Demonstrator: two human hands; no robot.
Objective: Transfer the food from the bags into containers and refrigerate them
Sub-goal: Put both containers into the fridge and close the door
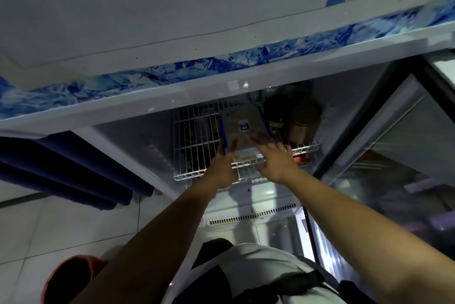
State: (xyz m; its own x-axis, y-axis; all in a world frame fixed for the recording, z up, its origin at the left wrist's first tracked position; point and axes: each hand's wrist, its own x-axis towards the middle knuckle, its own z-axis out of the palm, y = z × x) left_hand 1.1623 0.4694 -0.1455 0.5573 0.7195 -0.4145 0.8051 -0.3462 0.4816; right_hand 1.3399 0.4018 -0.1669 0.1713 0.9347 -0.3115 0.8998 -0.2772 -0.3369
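Observation:
A clear food container (242, 123) with a blue-edged lid and a blue label lies on the white wire shelf (197, 156) inside the open fridge. My left hand (222, 164) touches the container's near left corner with its fingers against the side. My right hand (275, 158) rests at the container's near right edge, fingers spread over the lid. Both arms reach into the fridge from below. What the container holds is too dim to tell.
Dark jars (293, 116) stand on the same shelf to the right of the container, with a red item (300, 157) at the shelf's front. The glass fridge door (394, 156) is swung open at right. A blue curtain (73, 170) hangs at left. A red round object (71, 279) sits on the tiled floor.

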